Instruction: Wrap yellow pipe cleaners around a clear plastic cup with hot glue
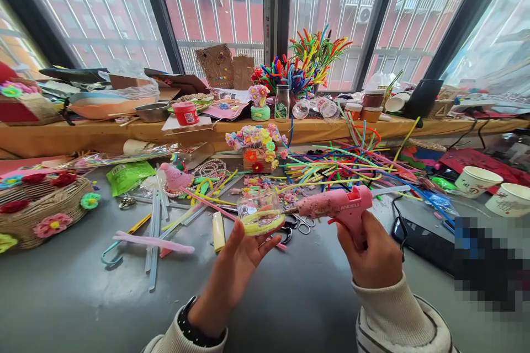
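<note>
My left hand (pixel 240 259) grips a small clear jar (pixel 259 204), tilted on its side, with a yellow pipe cleaner (pixel 263 223) wound round its near end. In my right hand (pixel 375 248) is a pink hot glue gun (pixel 339 204), my fingers wrapped round its handle. Its metal nozzle points left and meets or nearly meets the yellow band; I cannot tell which. A clear glue stick (pixel 389 190) sticks out of the gun's back. Just behind the jar lie scissors (pixel 305 224), partly covered.
Loose pipe cleaners (pixel 331 162) spread across the table's back. Glue sticks (pixel 154 237) and a yellow lighter (pixel 218 231) lie left of my hands. A flower-trimmed basket (pixel 49 204) stands far left, paper cups (pixel 478 181) and a black phone (pixel 426 245) at right.
</note>
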`<action>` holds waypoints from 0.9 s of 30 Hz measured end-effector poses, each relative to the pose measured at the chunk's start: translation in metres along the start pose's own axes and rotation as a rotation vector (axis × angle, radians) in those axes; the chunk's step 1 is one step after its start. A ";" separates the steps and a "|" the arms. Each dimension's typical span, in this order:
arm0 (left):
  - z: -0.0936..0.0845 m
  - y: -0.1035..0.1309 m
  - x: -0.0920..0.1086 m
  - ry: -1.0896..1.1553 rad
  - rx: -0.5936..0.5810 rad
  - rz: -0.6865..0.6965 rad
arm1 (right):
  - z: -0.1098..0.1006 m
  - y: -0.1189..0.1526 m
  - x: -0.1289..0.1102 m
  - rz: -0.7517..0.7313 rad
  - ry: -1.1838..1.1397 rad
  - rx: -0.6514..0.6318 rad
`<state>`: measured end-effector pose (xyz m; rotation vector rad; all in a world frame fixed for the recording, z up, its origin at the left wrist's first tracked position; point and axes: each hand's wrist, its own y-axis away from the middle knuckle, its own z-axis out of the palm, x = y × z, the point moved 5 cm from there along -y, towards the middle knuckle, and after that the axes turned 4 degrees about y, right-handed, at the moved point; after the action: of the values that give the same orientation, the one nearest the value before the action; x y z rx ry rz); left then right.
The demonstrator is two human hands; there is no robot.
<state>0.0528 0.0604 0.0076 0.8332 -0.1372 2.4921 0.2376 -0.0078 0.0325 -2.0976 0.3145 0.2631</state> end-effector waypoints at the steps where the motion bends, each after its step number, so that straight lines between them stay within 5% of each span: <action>1: 0.000 0.000 0.000 -0.003 -0.003 0.002 | 0.000 0.000 0.000 -0.001 0.002 -0.003; 27: 0.000 0.001 0.001 0.021 -0.019 -0.012 | -0.007 -0.003 -0.005 -0.063 -0.045 0.016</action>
<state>0.0517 0.0595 0.0082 0.7975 -0.1481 2.4832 0.2339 -0.0115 0.0398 -2.0790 0.2225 0.2692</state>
